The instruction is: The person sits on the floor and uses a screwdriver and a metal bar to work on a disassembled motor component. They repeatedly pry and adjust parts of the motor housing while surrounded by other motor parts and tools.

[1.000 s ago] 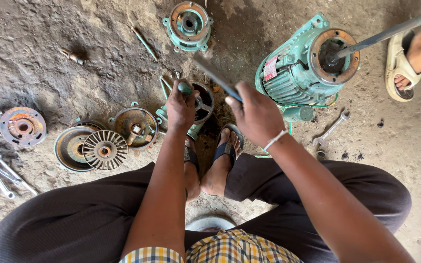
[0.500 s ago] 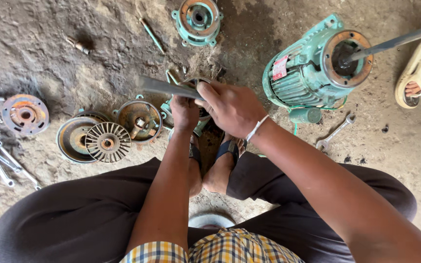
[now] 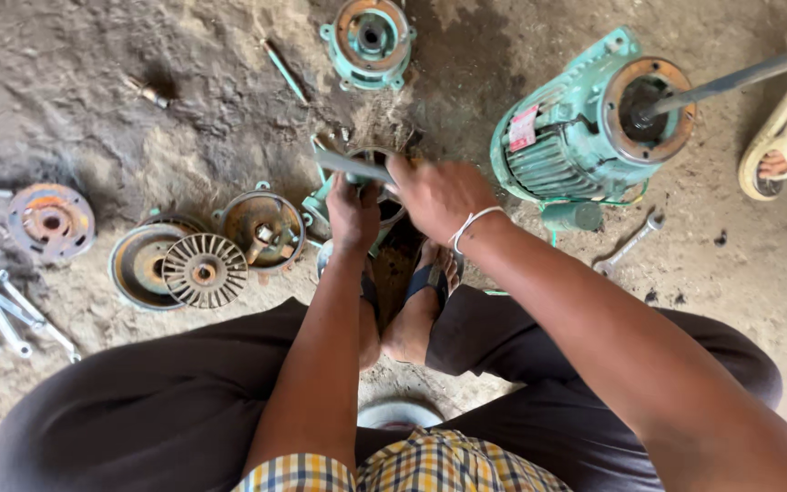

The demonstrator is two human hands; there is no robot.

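Both hands: left (image 3: 353,211) steadies green casing (image 3: 321,211), right (image 3: 436,196) grips metal bar (image 3: 350,165).

We see a teal-green motor (image 3: 567,150) at upper right, a rust-brown finned disc (image 3: 203,271) at left, dark trousers (image 3: 138,410), and a yellow-blue checked shirt (image 3: 448,469) at bottom.

A green motor housing (image 3: 576,150) lies right of the hands. A finned disc (image 3: 203,271) and wrenches (image 3: 2,314) lie to their left. A round green cover (image 3: 369,38) sits beyond them.

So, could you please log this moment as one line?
left hand: steadies green housing | right hand: grips flat metal bar | green motor: right, apart
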